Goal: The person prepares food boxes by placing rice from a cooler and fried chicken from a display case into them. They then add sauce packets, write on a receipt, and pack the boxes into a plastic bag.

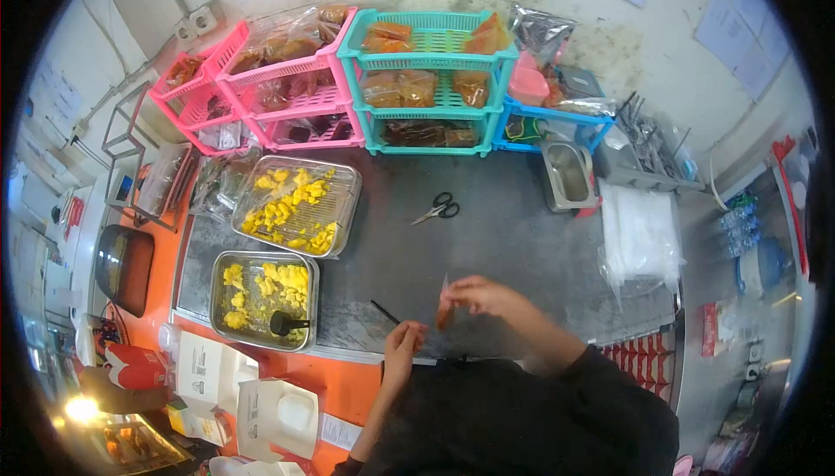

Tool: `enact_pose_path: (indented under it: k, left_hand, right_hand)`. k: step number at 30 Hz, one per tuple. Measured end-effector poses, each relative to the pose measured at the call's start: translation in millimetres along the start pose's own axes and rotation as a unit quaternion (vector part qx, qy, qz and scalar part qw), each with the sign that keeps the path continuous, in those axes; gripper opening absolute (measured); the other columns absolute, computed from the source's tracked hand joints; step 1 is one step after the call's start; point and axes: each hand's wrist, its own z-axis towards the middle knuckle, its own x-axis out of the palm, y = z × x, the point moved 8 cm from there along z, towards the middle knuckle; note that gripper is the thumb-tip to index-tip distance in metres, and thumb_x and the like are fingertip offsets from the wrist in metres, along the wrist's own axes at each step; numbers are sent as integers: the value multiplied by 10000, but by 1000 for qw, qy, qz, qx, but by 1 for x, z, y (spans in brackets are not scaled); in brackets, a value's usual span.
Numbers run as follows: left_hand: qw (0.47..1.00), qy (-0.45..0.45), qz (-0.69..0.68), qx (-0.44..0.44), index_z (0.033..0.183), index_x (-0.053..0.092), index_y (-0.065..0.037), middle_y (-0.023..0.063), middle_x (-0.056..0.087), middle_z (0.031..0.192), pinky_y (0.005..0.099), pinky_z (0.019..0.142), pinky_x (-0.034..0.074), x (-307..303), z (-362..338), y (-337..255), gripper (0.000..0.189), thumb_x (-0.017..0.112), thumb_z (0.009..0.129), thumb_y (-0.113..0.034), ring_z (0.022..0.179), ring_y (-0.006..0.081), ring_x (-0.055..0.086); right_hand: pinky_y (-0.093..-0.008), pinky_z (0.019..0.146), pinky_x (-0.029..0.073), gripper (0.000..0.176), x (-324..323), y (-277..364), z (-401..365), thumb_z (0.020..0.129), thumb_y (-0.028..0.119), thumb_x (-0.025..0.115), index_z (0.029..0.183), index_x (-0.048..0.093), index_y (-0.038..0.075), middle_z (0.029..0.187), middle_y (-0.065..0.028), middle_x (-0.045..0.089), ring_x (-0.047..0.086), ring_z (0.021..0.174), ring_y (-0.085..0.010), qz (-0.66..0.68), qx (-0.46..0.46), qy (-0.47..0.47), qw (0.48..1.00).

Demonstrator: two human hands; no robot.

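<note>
My right hand [478, 295] is closed on the upper part of a small clear bag [444, 311] with reddish-brown contents, which hangs near the front edge of the dark worktop [374, 206]. Just left of the bag is my left hand [406, 339], its fingers pressed together; what they hold, if anything, is too small to tell. A thin black stick [384, 312] lies by the left fingertips. Farther back on the worktop rest scissors [437, 208] with black handles.
Two metal trays [346, 215] [217, 289] of yellow pieces stand at left, the nearer with a black scoop [285, 324]. Pink [277, 67] and teal racks [426, 63] line the back. A steel container [570, 176] and clear plastic bags [641, 237] are at right; open boxes [278, 415] lie front left.
</note>
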Motion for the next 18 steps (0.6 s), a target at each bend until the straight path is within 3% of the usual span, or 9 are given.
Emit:
enact_pose_path:
  k: [3,4,5,7,11,13,17,18]
  left_hand:
    - [991,56,97,-74,796,598,-68,-45,481,643,181,495,297,13,8,24,319,489,894,-351,560,37,405]
    - [984,119,88,-99,793,600,-69,-39,495,651,190,480,305,15,14,39,363,495,884,-403,555,45,423]
    - [984,120,91,-100,793,600,-69,-39,495,651,190,480,305,17,15,39,363,495,884,-403,555,45,423]
    - [963,162,178,-123,781,600,-84,-36,511,664,191,463,295,26,21,39,364,491,882,-416,555,47,439]
    - [966,149,192,-84,781,589,-38,5,535,647,209,512,376,30,28,20,364,494,894,-371,579,80,489]
    - [979,144,65,-130,808,584,-52,2,542,622,209,524,381,33,28,24,334,458,915,-342,575,74,493]
    - [979,142,53,-133,826,570,-29,48,541,615,265,550,405,21,44,47,335,419,929,-310,588,127,517]
    - [972,138,186,-41,831,568,-26,40,538,626,268,524,396,19,49,36,342,413,930,-315,579,127,508]
  right_hand:
    - [-193,450,295,191,13,-35,-17,783,270,656,841,650,88,701,18,584,469,570,-39,-77,17,-40,996]
    - [-201,452,296,182,19,-37,-21,772,254,664,821,653,79,667,22,569,466,571,-41,-126,6,-40,991]
    - [-201,452,296,182,23,-41,-21,772,254,664,821,653,79,667,22,569,466,571,-41,-124,5,-41,991]
    - [-208,479,298,152,27,-35,-18,762,223,674,721,627,84,617,32,539,443,563,-35,-145,-68,-59,985]
    - [-206,478,297,170,30,-20,-22,755,220,688,700,610,79,611,27,536,443,549,-43,-116,-87,-91,985]
    - [-202,484,305,190,30,-26,-17,769,225,681,686,586,83,608,24,531,451,557,-54,-103,-27,-56,993]
    - [-238,530,381,209,20,-47,-1,791,214,654,706,564,46,632,0,537,491,581,-87,0,1,-29,1000]
    - [-231,521,365,184,23,-34,0,819,202,620,732,564,50,638,0,541,479,581,-84,-55,-94,-35,993]
